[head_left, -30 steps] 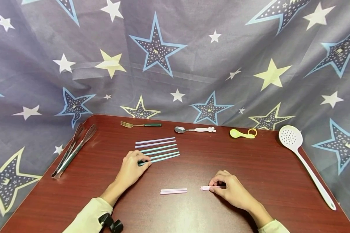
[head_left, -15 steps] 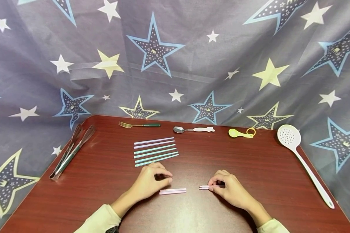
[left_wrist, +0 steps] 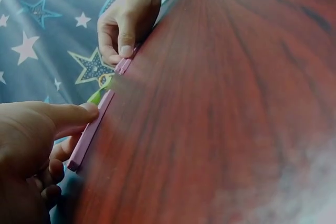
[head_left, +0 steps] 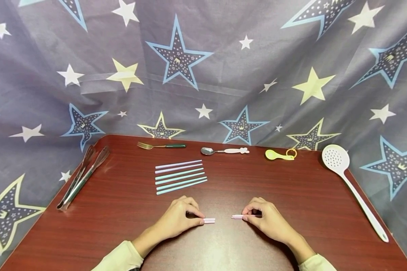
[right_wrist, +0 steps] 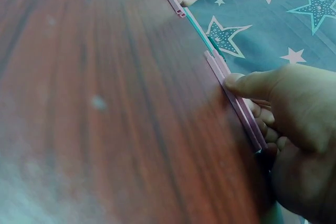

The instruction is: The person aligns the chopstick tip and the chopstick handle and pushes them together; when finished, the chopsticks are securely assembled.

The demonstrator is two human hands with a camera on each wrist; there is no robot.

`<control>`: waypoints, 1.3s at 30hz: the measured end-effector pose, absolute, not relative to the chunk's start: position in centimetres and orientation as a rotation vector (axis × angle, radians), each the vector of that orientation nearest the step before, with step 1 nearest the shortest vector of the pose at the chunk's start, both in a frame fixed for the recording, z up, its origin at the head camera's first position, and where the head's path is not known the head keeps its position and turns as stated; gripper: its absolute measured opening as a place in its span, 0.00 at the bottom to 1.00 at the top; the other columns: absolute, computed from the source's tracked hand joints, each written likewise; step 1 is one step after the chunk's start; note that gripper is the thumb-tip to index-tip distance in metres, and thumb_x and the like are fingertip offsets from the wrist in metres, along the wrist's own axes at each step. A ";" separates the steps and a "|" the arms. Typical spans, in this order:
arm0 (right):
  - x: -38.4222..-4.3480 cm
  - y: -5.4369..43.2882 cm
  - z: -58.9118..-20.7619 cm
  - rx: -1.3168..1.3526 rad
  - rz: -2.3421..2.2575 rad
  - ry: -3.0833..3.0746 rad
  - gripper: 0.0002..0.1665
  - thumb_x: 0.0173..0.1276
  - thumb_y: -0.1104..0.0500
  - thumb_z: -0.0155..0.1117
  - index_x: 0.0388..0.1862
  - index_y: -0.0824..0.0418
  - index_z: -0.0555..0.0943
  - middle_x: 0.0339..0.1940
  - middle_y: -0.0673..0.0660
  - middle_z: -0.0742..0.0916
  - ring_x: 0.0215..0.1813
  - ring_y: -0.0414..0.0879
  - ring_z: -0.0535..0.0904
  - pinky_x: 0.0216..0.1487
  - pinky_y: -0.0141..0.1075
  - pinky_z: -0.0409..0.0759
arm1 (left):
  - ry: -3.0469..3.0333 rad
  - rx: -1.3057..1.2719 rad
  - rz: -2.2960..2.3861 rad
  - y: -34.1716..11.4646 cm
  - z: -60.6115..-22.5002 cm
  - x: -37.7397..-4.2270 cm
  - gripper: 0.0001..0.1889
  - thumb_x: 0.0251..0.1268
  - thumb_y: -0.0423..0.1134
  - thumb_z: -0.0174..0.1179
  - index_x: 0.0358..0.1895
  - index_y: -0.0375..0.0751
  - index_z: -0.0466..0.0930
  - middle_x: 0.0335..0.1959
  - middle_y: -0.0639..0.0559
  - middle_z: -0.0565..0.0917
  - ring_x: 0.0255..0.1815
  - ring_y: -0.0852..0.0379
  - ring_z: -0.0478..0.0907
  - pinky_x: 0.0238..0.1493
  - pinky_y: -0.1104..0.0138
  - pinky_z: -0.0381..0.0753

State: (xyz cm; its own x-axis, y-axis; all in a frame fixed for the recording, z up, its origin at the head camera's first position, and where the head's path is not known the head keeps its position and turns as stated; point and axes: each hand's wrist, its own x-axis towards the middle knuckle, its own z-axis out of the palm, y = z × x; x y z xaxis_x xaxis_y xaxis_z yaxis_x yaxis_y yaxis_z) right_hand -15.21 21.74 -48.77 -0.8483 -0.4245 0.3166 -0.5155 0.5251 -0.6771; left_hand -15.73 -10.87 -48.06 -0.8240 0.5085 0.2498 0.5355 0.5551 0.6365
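Note:
My left hand pinches a pair of short pink chopstick sections between thumb and fingers, low over the table. Small sockets show in their inner ends in the right wrist view. Another pair of pink chopstick sections, narrow-tipped and lying side by side, is pinched by my right hand. The two pairs point at each other across a small gap, roughly in line. Behind the left hand lie two lavender chopsticks and several turquoise chopsticks in a row.
Along the back edge lie a fork, a spoon and a yellow measuring spoon. Metal tongs rest at the left edge, a white skimmer at the right. A star-patterned cloth hangs behind the table.
My left hand has left the turquoise chopsticks, come down toward the front and right, and taken hold of the left pink pair. The right hand keeps its grip nearly in place.

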 end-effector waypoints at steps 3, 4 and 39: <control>-15.2 21.7 -48.8 0.815 1.220 -2.642 0.11 0.61 0.64 0.77 0.32 0.48 0.86 0.30 0.39 0.82 0.36 0.32 0.75 0.36 0.28 0.77 | -2.784 -0.870 -1.133 -10.7 -48.0 -15.8 0.02 0.56 0.47 0.77 0.33 0.61 0.93 0.33 0.72 0.84 0.40 0.71 0.73 0.50 0.63 0.71; -15.2 21.7 -48.9 0.812 1.218 -2.640 0.11 0.61 0.65 0.78 0.32 0.48 0.86 0.30 0.39 0.82 0.36 0.32 0.75 0.36 0.28 0.76 | -2.801 -0.850 -1.134 -10.7 -48.0 -15.8 0.02 0.56 0.47 0.77 0.32 0.62 0.93 0.33 0.73 0.84 0.40 0.70 0.73 0.52 0.61 0.71; -17.3 20.9 -43.2 0.732 1.258 -2.390 0.11 0.63 0.69 0.75 0.36 0.52 0.87 0.34 0.45 0.84 0.32 0.35 0.75 0.32 0.27 0.73 | -2.630 -0.770 -1.231 -10.3 -42.0 -18.5 0.02 0.70 0.39 0.67 0.38 0.52 0.89 0.28 0.58 0.87 0.25 0.70 0.71 0.29 0.74 0.72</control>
State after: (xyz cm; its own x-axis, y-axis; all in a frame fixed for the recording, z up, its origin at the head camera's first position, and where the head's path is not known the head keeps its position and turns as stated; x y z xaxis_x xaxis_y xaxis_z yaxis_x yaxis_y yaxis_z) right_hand -17.30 20.95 -43.18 -0.8088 -0.2822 0.5160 -0.5851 0.4745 -0.6577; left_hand -18.48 -10.29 -41.97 -0.8599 0.3907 0.3286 0.5026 0.5350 0.6791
